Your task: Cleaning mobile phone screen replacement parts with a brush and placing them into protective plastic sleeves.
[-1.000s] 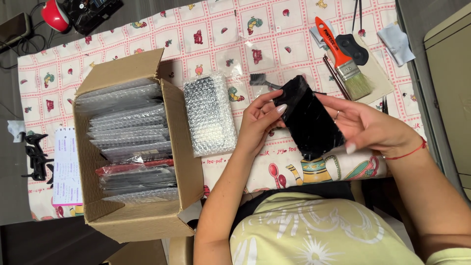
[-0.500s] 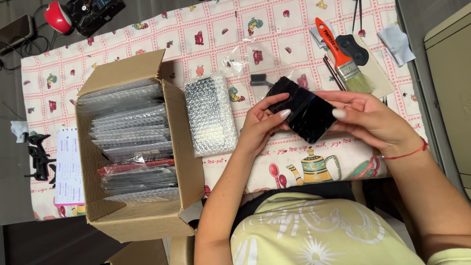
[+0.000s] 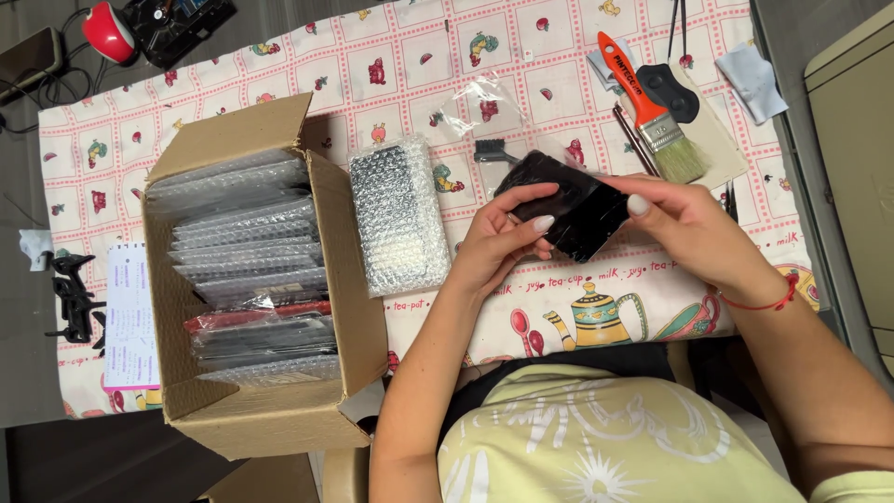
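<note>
Both my hands hold a flat black glossy panel (image 3: 570, 205), like a phone screen, above the patterned tablecloth (image 3: 521, 84). My left hand (image 3: 503, 244) grips its near-left end with thumb and fingers. My right hand (image 3: 684, 228) pinches its right edge, a red string on the wrist. The panel is tilted, its far-left corner toward the middle of the table. A bubble-wrapped flat pack (image 3: 399, 214) lies just left of my left hand.
An open cardboard box (image 3: 279, 419) at the left holds several bubble-wrapped packs standing on edge. An orange-handled paintbrush (image 3: 649, 107), a small black brush (image 3: 492, 154), clear plastic bags (image 3: 484, 98), cloths and thin tools lie at the back right. A grey cabinet (image 3: 857, 140) stands to the right.
The black panel has turned from nearly upright to a lower, more sideways tilt, and my hands have shifted along its edges; my right fingers now pinch its right end.
</note>
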